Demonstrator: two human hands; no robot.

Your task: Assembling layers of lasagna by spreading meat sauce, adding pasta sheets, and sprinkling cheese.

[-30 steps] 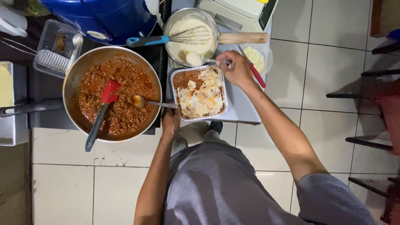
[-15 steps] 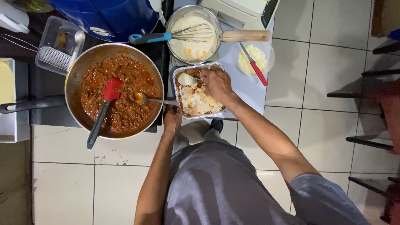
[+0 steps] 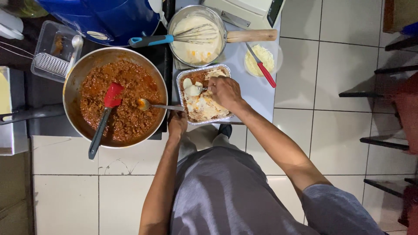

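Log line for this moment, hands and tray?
right hand: spoon over foil tray | left hand: at tray's near edge | meat pan: alongside

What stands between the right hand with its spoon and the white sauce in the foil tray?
Nothing visible. The right hand holds a small metal spoon directly over the rectangular foil tray, its bowl already in the white sauce. The left hand rests at the tray's near edge, off to the side.

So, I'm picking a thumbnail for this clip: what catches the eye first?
The big pan of red meat sauce at left, a red spatula standing in it. Right beside it, the right hand spoons white sauce into a foil tray, while the left hand rests at the tray's near edge.
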